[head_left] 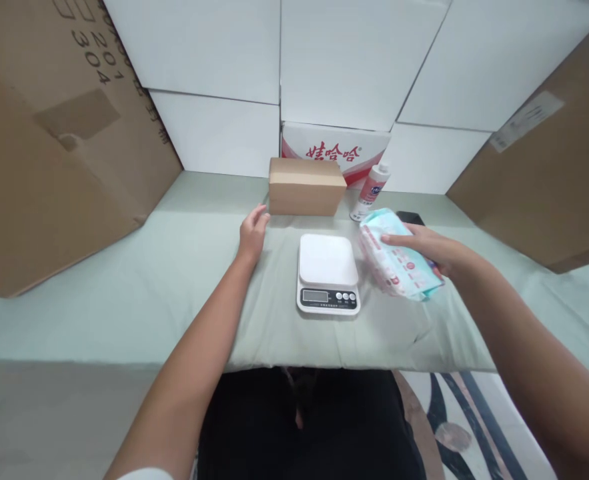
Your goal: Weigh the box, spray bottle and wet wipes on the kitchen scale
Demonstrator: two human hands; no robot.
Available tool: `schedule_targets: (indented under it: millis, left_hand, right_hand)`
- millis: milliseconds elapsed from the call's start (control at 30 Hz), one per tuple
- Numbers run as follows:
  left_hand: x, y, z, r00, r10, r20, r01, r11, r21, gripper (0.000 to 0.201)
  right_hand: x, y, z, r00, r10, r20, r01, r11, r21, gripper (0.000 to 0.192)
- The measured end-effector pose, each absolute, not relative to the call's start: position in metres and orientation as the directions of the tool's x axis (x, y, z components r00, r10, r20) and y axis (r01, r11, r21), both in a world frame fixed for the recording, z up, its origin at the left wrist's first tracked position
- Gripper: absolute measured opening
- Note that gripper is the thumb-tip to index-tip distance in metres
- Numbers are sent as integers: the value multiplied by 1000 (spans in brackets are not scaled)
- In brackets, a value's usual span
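Note:
My right hand point(427, 247) is wrapped around a soft turquoise-and-white pack of wipes point(399, 260), thumb on top, tilted just right of the kitchen scale. The white kitchen scale point(328, 260) lies flat on the cloth with nothing on its platform, its display and buttons facing me. My left hand point(254, 232) rests near the left front corner of a small brown cardboard box point(304, 190), fingers loosely bent and apart, with nothing in them. From this angle I cannot tell whether its fingertips touch the box.
A pink-and-white bottle point(371, 192) stands behind the wipes, with a dark flat object point(410, 218) beside it. A white-and-red carton point(334, 143) leans at the back wall. Large cardboard boxes flank the pale green tablecloth point(189, 267) on the left point(49, 187) and right point(549, 173).

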State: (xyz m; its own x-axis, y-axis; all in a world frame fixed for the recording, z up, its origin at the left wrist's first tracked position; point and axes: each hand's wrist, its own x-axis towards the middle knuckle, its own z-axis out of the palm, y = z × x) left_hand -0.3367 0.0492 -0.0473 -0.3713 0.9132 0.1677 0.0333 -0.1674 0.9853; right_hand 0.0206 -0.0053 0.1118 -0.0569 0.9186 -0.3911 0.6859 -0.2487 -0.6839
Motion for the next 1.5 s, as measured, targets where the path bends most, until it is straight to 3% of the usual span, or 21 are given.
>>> schedule_targets:
  millis: [67,200,300,367,467,567,667,767,867,933,1067,1133,1267,1500]
  left_hand:
    - [-335,48,-46,-364,915,171,38,-169,985,42]
    - [-333,46,-44,-353,917,185,49,-180,982,41]
    - [-333,46,-44,-354,916,189,43,-186,982,42]
    - [-334,46,-45,-357,916,184,39,-183,982,42]
    - [-334,48,-46,-345,919,190,48,-185,982,42]
    - [-333,50,-47,-326,922,210,67,-199,978,42]
    - [-331,52,-47,-314,919,239,94,-221,971,41]
    - [-331,51,-46,-311,916,253,111,-230,967,41]
    - [-331,50,-46,-304,918,255,103,-235,967,44]
    - [-331,51,-48,-298,917,264,96,-247,964,47]
    - [-331,55,-51,-311,906,287,93,-271,958,49]
    - [-331,56,-52,-309,905,293,95,-277,956,49]
    - [-331,56,-52,-286,913,292,104,-273,956,50]
    - [-335,54,-52,-284,916,283,106,-264,959,54]
  right_hand:
    - [38,-2,109,65,947,-315,771,-248,-587,80]
    - [45,17,88,169,986,0,959,-165,-230,91]
    - [38,32,66,230,973,10,972,-229,-46,93]
    - [34,43,57,245,970,1,970,-245,-1,95]
    - [25,65,57,202,966,160,977,-188,-101,97]
    - [7,101,61,239,907,346,922,-100,-374,92]
    - [-17,140,55,387,877,285,694,-74,-716,75]
    - [-38,166,39,495,856,151,457,-109,-883,50]
    - [-49,168,24,528,837,143,423,-113,-899,35]
    - [-52,156,18,534,817,217,426,-38,-904,33]
    - [-48,104,16,315,758,572,398,441,-804,33]
    - [-46,70,14,120,758,642,297,589,-751,41]
    - [-50,15,0,-151,810,567,177,586,-791,45]
    - [-65,0,-14,-214,839,500,164,536,-828,45]
